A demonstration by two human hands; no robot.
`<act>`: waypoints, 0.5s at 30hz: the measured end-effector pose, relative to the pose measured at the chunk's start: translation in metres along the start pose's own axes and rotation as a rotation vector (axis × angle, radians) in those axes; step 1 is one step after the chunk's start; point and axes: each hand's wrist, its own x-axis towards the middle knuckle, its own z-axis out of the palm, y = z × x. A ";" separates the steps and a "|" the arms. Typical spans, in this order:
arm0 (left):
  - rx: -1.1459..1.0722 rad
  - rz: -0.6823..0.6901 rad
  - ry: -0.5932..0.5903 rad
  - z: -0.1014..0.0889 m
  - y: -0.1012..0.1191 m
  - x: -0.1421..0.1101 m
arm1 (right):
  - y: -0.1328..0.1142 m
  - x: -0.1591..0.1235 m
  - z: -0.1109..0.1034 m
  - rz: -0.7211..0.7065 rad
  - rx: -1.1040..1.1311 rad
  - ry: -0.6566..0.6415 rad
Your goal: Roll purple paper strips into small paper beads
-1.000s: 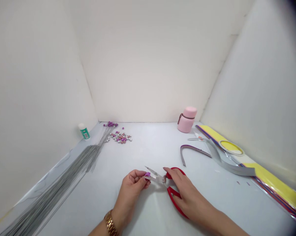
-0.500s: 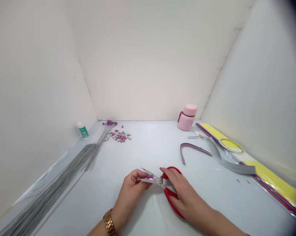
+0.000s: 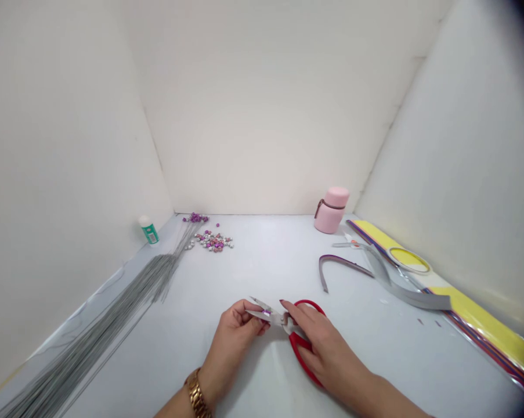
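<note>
Low in the middle of the head view, my left hand (image 3: 235, 332) pinches a small shiny purple piece (image 3: 266, 312) between thumb and fingers. My right hand (image 3: 326, 348) has its fingers in the red handles of a pair of scissors (image 3: 302, 359). The scissors' blades are apart and point left, one on each side of the purple piece, right at my left fingertips. Most of the piece is hidden by the blades and fingers.
At left lies a bundle of thin grey wires (image 3: 96, 331) with purple tips. Beside it is a pile of small star-like pieces (image 3: 216, 241). A glue stick (image 3: 149, 230), a pink flask (image 3: 330, 212), grey strips (image 3: 418, 299), a tape roll (image 3: 390, 255) and yellow sheets (image 3: 483, 316) surround the workspace.
The scissors and my right hand have shifted slightly, and the red handles look a little closer together. My left hand keeps its pinch in nearly the same place.
</note>
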 end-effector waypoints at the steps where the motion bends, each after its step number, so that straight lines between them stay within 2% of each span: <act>1: 0.002 0.009 -0.008 0.000 0.000 0.000 | 0.000 0.000 0.000 -0.001 0.006 -0.005; 15: 0.050 0.030 -0.040 -0.002 -0.003 -0.001 | -0.002 -0.002 -0.001 0.018 0.108 -0.014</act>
